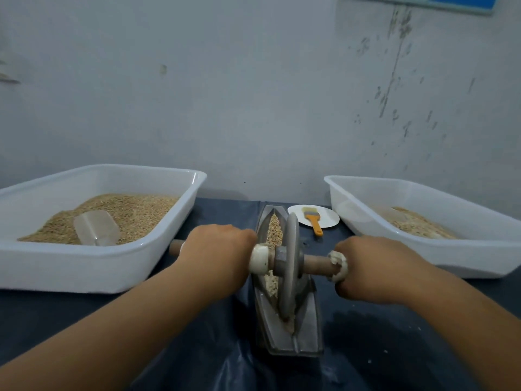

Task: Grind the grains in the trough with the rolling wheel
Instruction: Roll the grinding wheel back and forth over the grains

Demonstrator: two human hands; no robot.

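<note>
A grey metal trough (307,331) lies lengthwise on the dark table in front of me. Tan grains (274,231) fill its groove, whole at the far end and crushed near the wheel. The grey rolling wheel (290,266) stands upright in the groove, about midway along. A wooden axle (314,262) runs through its hub. My left hand (218,251) grips the axle's left side beside a white collar (260,258). My right hand (375,268) grips the right side, also behind a white collar.
A white tub (84,263) of grain with a clear scoop (95,227) sits on the left. On the right stands another white tub (473,249) with paler ground grain. Behind the trough, a white plate (329,220) carries an orange-handled brush (313,220). The wall rises just behind.
</note>
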